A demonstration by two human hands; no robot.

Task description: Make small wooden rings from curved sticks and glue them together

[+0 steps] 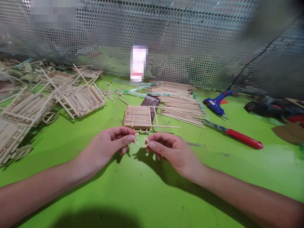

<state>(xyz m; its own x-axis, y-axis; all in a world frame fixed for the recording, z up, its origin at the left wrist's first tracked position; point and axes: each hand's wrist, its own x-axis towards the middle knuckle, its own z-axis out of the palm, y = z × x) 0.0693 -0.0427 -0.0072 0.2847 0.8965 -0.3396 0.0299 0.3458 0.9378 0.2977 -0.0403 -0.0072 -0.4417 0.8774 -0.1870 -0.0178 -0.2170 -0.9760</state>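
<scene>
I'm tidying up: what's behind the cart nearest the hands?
Behind the cart lies a dark object, with sticks to its right. The cart covers part of the dark object, so that part can't be seen.

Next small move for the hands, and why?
Probably ease the left pale piece and the right pale piece closer together: the left hand pinches one, the right hand the other, and only a narrow gap separates them.

One head-worn camera faces forward and down from the person's side, near the hands, spanning the desk to a perforated screen.
</scene>
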